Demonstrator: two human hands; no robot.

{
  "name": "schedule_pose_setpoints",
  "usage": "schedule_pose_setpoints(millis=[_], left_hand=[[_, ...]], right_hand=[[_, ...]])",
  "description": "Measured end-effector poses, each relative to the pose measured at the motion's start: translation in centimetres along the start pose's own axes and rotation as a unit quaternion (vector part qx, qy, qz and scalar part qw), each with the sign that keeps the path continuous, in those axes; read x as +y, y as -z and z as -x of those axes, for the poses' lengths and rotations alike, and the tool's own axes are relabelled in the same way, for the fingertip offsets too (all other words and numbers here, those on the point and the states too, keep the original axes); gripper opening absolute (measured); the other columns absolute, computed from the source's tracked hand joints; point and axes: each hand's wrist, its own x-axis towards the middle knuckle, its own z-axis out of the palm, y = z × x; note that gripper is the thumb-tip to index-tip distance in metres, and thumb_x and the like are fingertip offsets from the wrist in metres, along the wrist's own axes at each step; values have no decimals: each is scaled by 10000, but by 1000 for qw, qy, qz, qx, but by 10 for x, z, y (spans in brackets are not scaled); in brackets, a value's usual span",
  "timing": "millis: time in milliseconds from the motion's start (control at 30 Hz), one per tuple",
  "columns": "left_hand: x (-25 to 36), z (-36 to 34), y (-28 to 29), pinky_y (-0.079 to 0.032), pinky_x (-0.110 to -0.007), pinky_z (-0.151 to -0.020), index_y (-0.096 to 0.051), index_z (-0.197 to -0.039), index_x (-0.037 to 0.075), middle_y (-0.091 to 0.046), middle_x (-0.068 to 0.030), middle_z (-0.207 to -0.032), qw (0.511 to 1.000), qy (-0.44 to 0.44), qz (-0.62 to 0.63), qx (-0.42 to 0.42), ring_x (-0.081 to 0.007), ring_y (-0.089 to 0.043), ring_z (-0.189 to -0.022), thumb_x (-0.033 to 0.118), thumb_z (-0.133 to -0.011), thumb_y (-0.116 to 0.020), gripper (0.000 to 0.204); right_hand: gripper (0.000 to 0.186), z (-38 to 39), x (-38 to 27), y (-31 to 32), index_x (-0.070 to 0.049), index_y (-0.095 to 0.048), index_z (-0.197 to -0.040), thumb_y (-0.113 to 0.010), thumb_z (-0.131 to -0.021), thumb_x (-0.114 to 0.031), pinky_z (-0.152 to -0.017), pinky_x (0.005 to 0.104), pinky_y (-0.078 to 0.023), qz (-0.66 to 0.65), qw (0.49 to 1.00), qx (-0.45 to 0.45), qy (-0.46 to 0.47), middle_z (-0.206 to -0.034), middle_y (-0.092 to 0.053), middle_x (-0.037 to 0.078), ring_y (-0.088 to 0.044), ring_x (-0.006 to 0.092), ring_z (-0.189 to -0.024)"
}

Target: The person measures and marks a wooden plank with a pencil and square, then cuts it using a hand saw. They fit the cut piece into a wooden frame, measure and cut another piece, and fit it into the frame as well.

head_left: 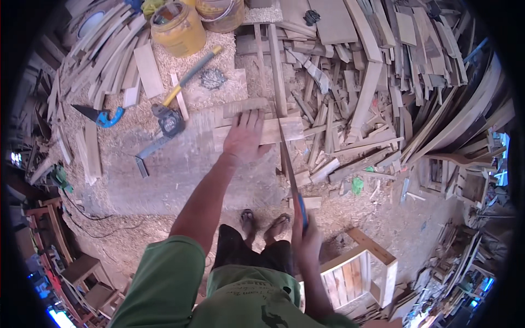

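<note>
My left hand (245,138) lies flat on a short pale board (288,129), fingers stretched toward its far edge. The board rests across the right side of a worn wooden work surface (191,188), its right end jutting past the edge. In my right hand (308,240) is the blue handle of a handsaw (290,168). The saw slants away from me, and its far end meets the board to the right of my left hand. How deep the blade sits in the wood cannot be made out.
On the left lie a yellow-and-grey-handled hammer (191,74), a metal square (152,150) and a blue-handled saw (109,117). A yellow bucket (179,33) stands at the back. Offcuts (355,104) are heaped on the right; a wooden frame (377,262) is near my right arm.
</note>
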Motion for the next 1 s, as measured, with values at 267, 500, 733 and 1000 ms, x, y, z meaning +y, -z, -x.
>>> schedule_pose_setpoints(millis=[267,500,733,1000], left_hand=[[-12,-5,1,-288,-599,-1317,-353,-1699,-91,-501,-266,-1601,1000,4,-8,-1,-417,-435,-1521,565,-888,-814,1140],[0,-2,-9,-318,-595,-1288,-351,-1691,-94,-487,-258,-1607,1000,-7,11,-5,-438,-440,-1502,587,-869,-814,1164],[-7,-7,-12,-327,-610,-1266,-327,-1707,-75,-472,-265,-1618,1000,0,-23,1,-443,-454,-1476,570,-872,-825,1166],[2,-5,-10,-301,-616,-1295,-340,-1698,-91,-442,-279,-1674,1000,4,-6,-14,-451,-412,-1538,563,-876,-814,1153]], right_hand=[[343,-38,-11,-15,-13,-698,-1108,-664,-1130,-353,-650,594,-564,27,993,43,105,-775,-724,270,-746,503,-734],[312,-26,14,-12,-31,-702,-1103,-676,-1105,-342,-708,639,-590,40,995,54,72,-809,-744,298,-746,547,-796],[357,-60,-19,-19,-52,-708,-1184,-685,-1103,-399,-740,615,-595,58,996,35,53,-806,-738,291,-751,530,-812],[370,-41,-9,-9,-51,-705,-1209,-675,-1100,-403,-744,617,-617,38,999,4,7,-835,-765,246,-771,507,-822]])
